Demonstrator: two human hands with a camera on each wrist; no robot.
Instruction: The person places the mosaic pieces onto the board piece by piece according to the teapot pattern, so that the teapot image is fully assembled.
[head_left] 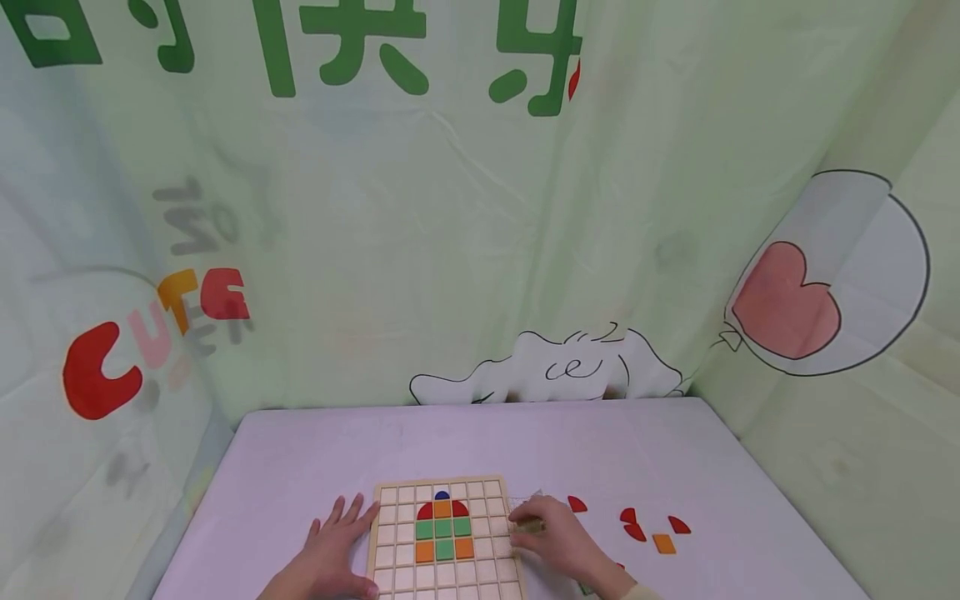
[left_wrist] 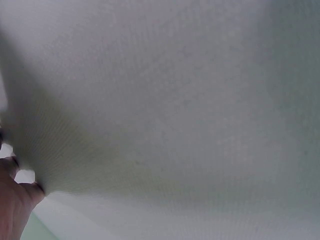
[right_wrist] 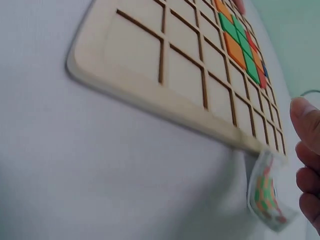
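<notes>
A light wooden grid board point(head_left: 403, 577) lies on the table, bearing several flat tiles. Green squares point(head_left: 443, 527) fill its middle, with orange squares point(head_left: 424, 551), red curved pieces point(head_left: 460, 508) and a blue piece point(head_left: 442, 495) around them. Along the left edge, my left hand point(head_left: 330, 550) rests with spread fingers, index fingertip and thumb at the rim. Only its fingers point(left_wrist: 20, 200) show in the left wrist view. By the opposite edge, my right hand point(head_left: 558, 537) has loosely bent fingers. Close to those fingers is a curled, blurred card point(right_wrist: 267, 192) with a green and orange pattern.
Loose red pieces point(head_left: 634, 531) and an orange square point(head_left: 663, 544) lie on the table right of the board. The pale lilac table point(head_left: 315, 442) backs onto a printed green curtain point(head_left: 390, 250). Whitish cloth point(left_wrist: 175, 110) fills most of the left wrist view.
</notes>
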